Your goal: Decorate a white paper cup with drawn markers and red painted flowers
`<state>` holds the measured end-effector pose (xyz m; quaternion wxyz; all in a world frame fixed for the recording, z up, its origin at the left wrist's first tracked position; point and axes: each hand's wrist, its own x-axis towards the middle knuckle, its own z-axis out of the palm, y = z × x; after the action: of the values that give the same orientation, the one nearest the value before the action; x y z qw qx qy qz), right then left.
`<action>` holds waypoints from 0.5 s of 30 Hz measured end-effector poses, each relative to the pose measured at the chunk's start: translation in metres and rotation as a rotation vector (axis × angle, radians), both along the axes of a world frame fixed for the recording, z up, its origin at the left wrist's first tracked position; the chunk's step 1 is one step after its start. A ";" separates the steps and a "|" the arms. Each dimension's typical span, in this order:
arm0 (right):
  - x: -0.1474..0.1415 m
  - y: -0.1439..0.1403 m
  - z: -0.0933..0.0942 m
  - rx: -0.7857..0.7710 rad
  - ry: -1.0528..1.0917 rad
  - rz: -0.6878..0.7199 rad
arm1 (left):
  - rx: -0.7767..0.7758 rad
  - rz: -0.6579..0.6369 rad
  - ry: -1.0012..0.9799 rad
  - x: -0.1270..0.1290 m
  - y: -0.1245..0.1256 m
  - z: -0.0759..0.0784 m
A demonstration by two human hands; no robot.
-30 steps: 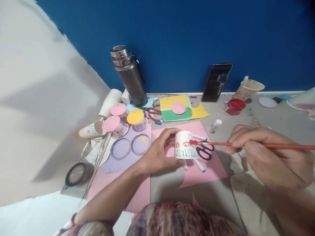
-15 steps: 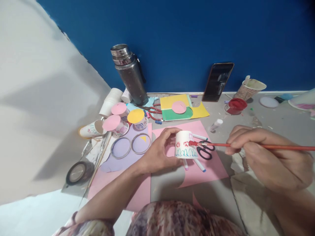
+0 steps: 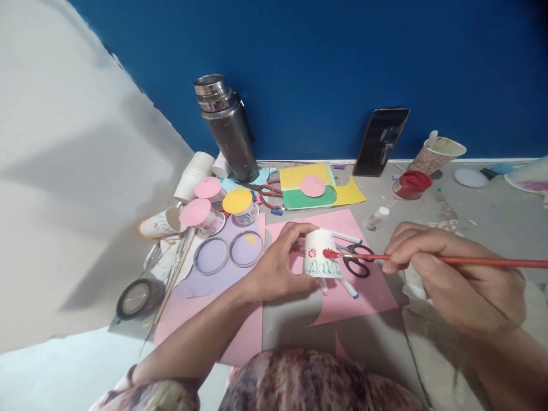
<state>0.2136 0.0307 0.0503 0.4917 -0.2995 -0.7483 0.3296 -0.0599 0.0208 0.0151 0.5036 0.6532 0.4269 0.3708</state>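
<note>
**Q:** Hands first: how does each one stand?

**A:** Left hand (image 3: 278,265): fingers curled around a small white paper cup (image 3: 319,254), held upside down over the pink paper sheet (image 3: 363,294). Right hand (image 3: 449,274): fingers pinched on a thin red paintbrush (image 3: 471,261); its red-loaded tip touches the cup's side, beside red blotches and above blue zigzag marks.

**Q:** What lies just beside the cup?

**A:** Black-handled scissors (image 3: 357,260) to its right, under the brush shaft; white markers (image 3: 347,287) partly under the cup, on the pink sheet.

**Q:** And to the left?

**A:** A lilac sheet (image 3: 214,279) bearing two rings (image 3: 231,254); nearer the left edge, a roll of tape (image 3: 137,297).

**Q:** Farther back?

**A:** Decorated cups topped with pink and yellow paper discs (image 3: 218,200), a stack of plain white cups (image 3: 194,174), and yellow and green card (image 3: 319,191) with a pink circle on it. Right of that, a small glue stick (image 3: 377,216) and a pot of red paint (image 3: 411,184).

**Q:** Against the far wall?

**A:** A steel flask (image 3: 226,128), a dark phone (image 3: 381,140) leaning on the blue wall (image 3: 342,57), and a patterned paper cup (image 3: 436,153)
</note>
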 end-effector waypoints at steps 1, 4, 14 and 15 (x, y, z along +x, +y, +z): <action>0.000 0.000 0.000 -0.001 -0.011 0.004 | -0.001 0.001 0.002 0.000 0.000 0.001; 0.001 0.000 0.001 -0.011 -0.043 0.013 | 0.004 0.007 0.004 0.001 -0.001 0.001; 0.000 -0.003 0.006 0.005 0.094 -0.067 | -0.034 0.020 -0.024 0.000 -0.001 -0.003; 0.000 -0.003 0.006 0.006 0.102 -0.072 | -0.042 0.023 -0.024 0.000 -0.001 -0.003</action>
<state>0.2138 0.0277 0.0567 0.5416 -0.3075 -0.7120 0.3243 -0.0597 0.0198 0.0126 0.5180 0.6329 0.4359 0.3755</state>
